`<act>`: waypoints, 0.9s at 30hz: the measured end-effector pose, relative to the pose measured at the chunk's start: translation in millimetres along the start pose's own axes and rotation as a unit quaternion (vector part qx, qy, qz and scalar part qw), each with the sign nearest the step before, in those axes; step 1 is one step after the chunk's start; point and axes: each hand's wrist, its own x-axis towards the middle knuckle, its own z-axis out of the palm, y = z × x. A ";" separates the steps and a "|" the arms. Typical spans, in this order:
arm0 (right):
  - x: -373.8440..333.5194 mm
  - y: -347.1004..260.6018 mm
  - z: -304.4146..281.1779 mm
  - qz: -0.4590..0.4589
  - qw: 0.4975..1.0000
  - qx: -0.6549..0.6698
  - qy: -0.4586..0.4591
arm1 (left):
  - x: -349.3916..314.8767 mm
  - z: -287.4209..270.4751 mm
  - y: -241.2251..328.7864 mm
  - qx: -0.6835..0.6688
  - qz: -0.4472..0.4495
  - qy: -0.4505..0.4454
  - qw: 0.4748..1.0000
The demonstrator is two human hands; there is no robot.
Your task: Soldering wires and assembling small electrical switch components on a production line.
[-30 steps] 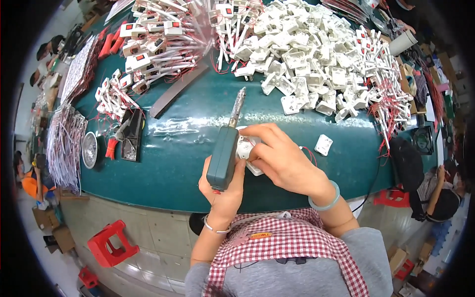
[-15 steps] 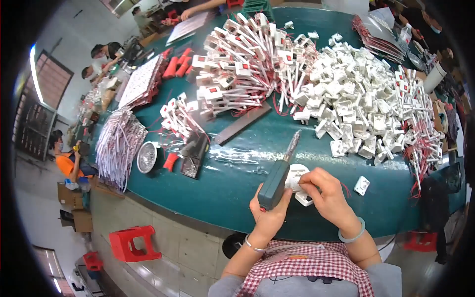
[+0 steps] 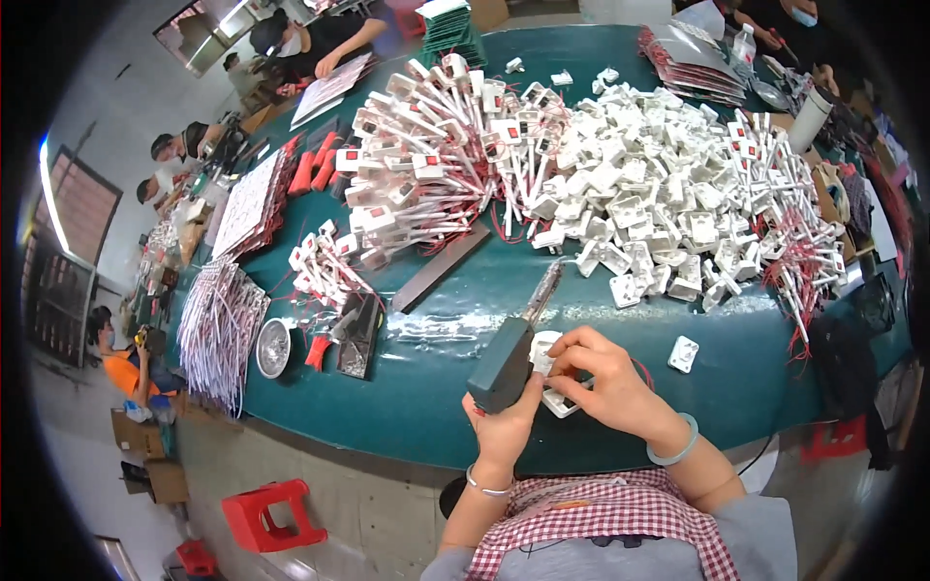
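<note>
My left hand [image 3: 502,431] is wrapped round a dark green power screwdriver [image 3: 502,363]; its long metal shaft points away from me over the table. Beside the tool's body is a round white plastic part [image 3: 543,351], and a white plastic housing [image 3: 562,402] lies just below it, partly under my fingers. My right hand [image 3: 610,380] is closed in a pinch over these parts, close to my left thumb. Whatever its fingertips hold is too small to make out. Red wire [image 3: 641,372] shows by the right hand.
A large heap of white plastic housings [image 3: 649,184] covers the far right of the green table [image 3: 436,387]. Bundles of white sticks with red wires [image 3: 426,165] stand left of it. A metal bowl [image 3: 273,349] and a dark bar [image 3: 441,268] lie leftward. A lone housing [image 3: 683,354] is at right.
The view has shifted, so hands and tool appear further left. My right fingers have changed their pinch over the white parts. At the far left, a co-worker leans further into view.
</note>
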 end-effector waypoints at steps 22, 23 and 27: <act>7.0 8.0 20.2 0.066 0.989 -0.022 0.128 | -17.5 -9.2 2.6 0.139 0.039 0.069 0.987; 7.4 7.2 20.3 0.069 0.989 -0.024 0.129 | -21.7 -14.8 4.5 0.182 0.028 0.064 0.981; 7.4 9.2 22.1 0.040 0.989 -0.042 0.134 | -40.2 -27.5 13.3 0.182 0.063 0.092 0.977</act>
